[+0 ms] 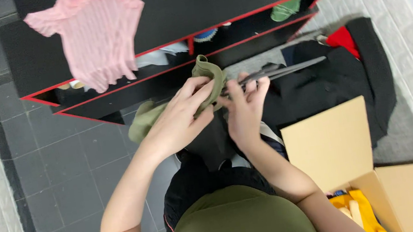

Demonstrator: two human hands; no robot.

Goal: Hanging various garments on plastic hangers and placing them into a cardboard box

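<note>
Left hand pinches the olive cloth, fingers curled over its top fold, in front of the black shelf. Looks soft, light and floppy; best gripped at that bunched edge. Right hand clamps a dark hanger, thin and stiff.

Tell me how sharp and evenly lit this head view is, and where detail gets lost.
Head view: soft motion blur on the left hand, right hand and olive garment; even, shadowless light; the black hanger and dark clothes pile merge into near-black; wide-angle bending at the tiled edges.
</note>
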